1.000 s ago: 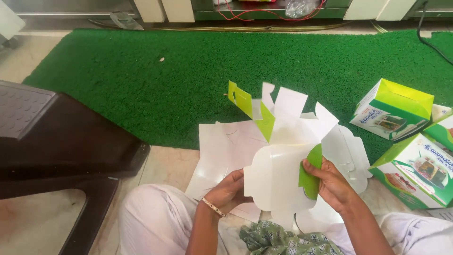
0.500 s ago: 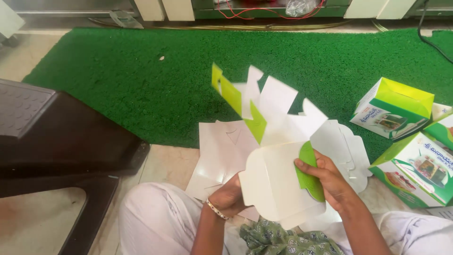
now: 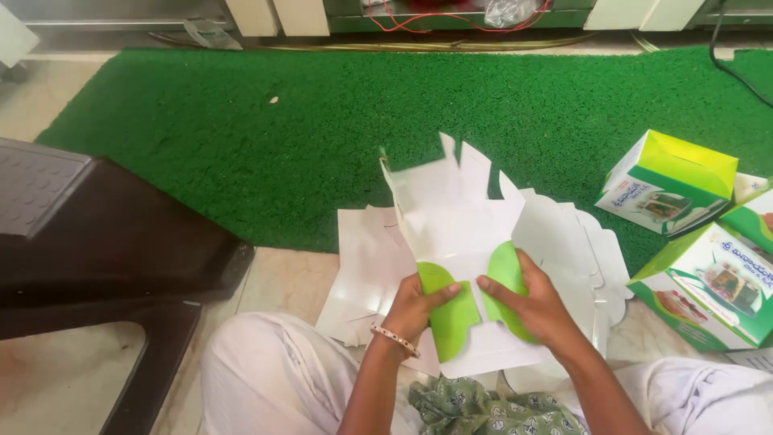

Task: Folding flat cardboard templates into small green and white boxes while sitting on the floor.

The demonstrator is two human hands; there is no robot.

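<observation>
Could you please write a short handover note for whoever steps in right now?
Left hand and right hand both grip one unfolded white carton blank, each thumb on a rounded green flap. More flat blanks lie beneath it on the floor. Finished green-and-white boxes stand right of the green mat. Done: several boxes. Left: this blank is not yet box-shaped.

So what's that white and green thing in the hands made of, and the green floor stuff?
The flat box blank looks like thin cardboard: white and matte inside, with crisp creases and glossy-looking green flaps. The green mat looks like plastic artificial grass, with a short bristly pile.
</observation>
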